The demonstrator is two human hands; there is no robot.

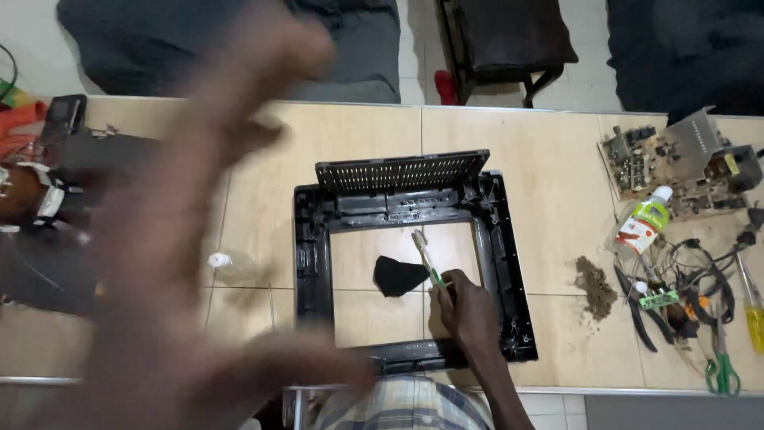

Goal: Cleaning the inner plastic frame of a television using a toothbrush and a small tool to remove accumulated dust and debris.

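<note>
My left hand (191, 239) is up close, blurred, fingers spread wide. My right hand (469, 310) grips a toothbrush (424, 256) inside the black frame (310, 263), beside a black cloth (396, 276); bare table (541, 159) all around.

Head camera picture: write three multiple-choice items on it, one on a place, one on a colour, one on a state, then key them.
1. Where does the black cloth lie?
A. inside the opening of the black frame
B. on the circuit board
C. beside the pile of dust

2. What colour are the handles of the scissors?
A. red
B. green
C. white

3. What is the right hand doing?
A. resting flat and empty
B. holding the toothbrush
C. gripping the pliers

Key: 1 A, the cloth sits on the table within the frame's opening. 2 B, both loops are green. 3 B, the fingers close around the toothbrush handle, bristle end pointing away.
</note>
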